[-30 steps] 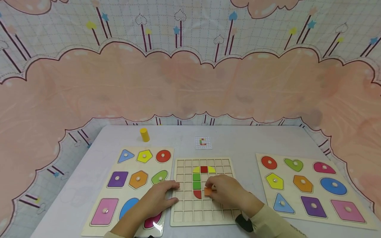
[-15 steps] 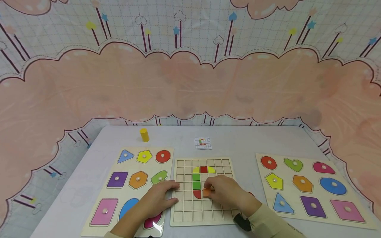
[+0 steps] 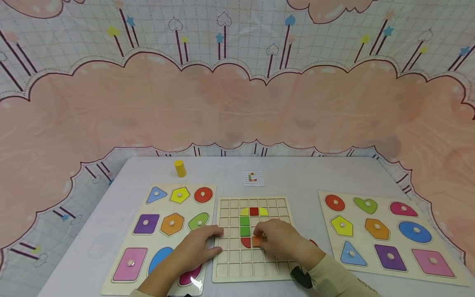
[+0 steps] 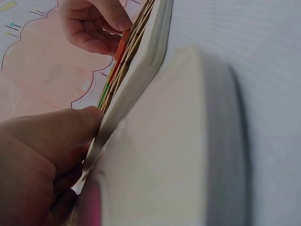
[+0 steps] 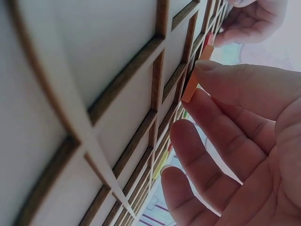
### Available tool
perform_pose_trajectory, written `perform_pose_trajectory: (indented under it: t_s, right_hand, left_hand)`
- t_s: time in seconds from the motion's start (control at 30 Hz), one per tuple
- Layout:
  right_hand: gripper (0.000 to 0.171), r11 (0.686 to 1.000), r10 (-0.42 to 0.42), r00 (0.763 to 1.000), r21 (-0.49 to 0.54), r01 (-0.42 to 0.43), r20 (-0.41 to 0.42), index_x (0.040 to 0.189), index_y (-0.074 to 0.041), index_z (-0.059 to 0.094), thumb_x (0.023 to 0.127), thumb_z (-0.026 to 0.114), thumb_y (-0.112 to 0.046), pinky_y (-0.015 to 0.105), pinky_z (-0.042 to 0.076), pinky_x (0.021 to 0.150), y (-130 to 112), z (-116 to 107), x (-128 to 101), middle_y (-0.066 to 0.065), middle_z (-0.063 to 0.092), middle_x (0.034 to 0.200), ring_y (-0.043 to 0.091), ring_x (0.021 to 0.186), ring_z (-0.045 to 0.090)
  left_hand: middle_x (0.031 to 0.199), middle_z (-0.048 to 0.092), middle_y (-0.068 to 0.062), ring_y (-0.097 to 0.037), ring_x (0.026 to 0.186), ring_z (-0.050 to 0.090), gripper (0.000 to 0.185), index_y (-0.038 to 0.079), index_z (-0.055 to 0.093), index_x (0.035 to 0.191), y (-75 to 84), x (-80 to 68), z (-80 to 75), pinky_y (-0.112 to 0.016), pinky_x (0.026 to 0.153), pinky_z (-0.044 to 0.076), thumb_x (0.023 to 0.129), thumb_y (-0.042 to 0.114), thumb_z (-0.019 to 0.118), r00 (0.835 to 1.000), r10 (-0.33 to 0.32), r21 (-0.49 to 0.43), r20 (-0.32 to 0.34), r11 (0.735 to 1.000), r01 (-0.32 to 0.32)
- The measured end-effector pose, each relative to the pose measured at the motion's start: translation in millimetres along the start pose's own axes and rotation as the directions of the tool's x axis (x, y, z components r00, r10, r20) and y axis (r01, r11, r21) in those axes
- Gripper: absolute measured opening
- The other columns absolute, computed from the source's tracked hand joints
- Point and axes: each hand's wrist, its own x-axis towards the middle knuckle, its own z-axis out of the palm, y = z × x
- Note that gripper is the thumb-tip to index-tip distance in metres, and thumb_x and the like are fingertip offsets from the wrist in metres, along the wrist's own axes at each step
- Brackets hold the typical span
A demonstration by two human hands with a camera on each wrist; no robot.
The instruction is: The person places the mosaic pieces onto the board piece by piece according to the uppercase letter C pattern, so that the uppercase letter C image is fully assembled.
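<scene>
Two hands, head view: we see our left hand (image 3: 198, 247) resting with its fingers curled over the left edge of the grid board (image 3: 237, 264), likely to steady it; our right hand (image 3: 280, 239) pinches an orange tile (image 3: 256, 241) at a cell just right of the red quarter piece (image 3: 245, 242).
Pattern so far: yellow and red pieces (image 3: 254, 211) on top, green squares (image 3: 245, 226) below, matching the small card (image 3: 253, 178) farther back on the counter (image 3: 304, 177).
Sides: shape boards lie left (image 3: 141, 239) and right (image 3: 386, 264); a yellow cylinder (image 3: 180, 168) stands apart.
Left wrist view: fingers (image 4: 51, 136) lie against the board's rim (image 4: 136, 80); the grip looks light.
Right wrist view: fingertips (image 5: 221, 77) hold the tile (image 5: 190, 92) tilted, one edge at the groove, not yet flat.
</scene>
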Motion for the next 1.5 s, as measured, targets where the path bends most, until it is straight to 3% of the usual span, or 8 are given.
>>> perform_pose_trajectory:
  t_s: [1.0,1.27,1.5]
  right_hand:
    - [0.018,0.999,0.033,0.999,-0.005,-0.033,0.013,0.100,-0.013,0.070,0.082,0.075,-0.012,0.040,0.053,0.079,1,-1,3,-0.005,0.068,0.092,0.018,0.088,0.062]
    - [0.029,0.990,0.118,0.993,0.079,-0.120,0.029,0.110,-0.009,0.070,0.081,0.074,-0.008,0.044,0.054,0.083,8,-15,-5,0.001,0.070,0.105,0.021,0.095,0.065]
    - [0.031,0.963,0.241,0.971,0.121,-0.239,0.003,0.112,-0.011,0.070,0.082,0.076,-0.009,0.045,0.053,0.088,21,-25,-18,-0.002,0.069,0.106,0.020,0.097,0.062]
  left_hand:
    - [0.127,0.065,-0.005,-0.031,0.125,0.055,0.040,0.010,0.067,0.124,-1.5,0.8,0.1,-0.052,0.106,0.043,0.087,0.019,0.079,1.000,0.013,0.010,-0.004,1.000,-0.013]
    - [0.128,0.064,-0.006,-0.031,0.125,0.055,0.041,0.010,0.067,0.124,-0.9,0.5,0.1,-0.052,0.106,0.043,0.087,0.020,0.079,1.000,0.009,0.010,0.002,1.000,-0.009]
    - [0.129,0.064,-0.006,-0.032,0.126,0.054,0.040,0.010,0.067,0.124,-2.6,0.1,0.9,-0.053,0.107,0.042,0.087,0.020,0.078,1.000,0.015,0.009,-0.004,1.000,-0.015]
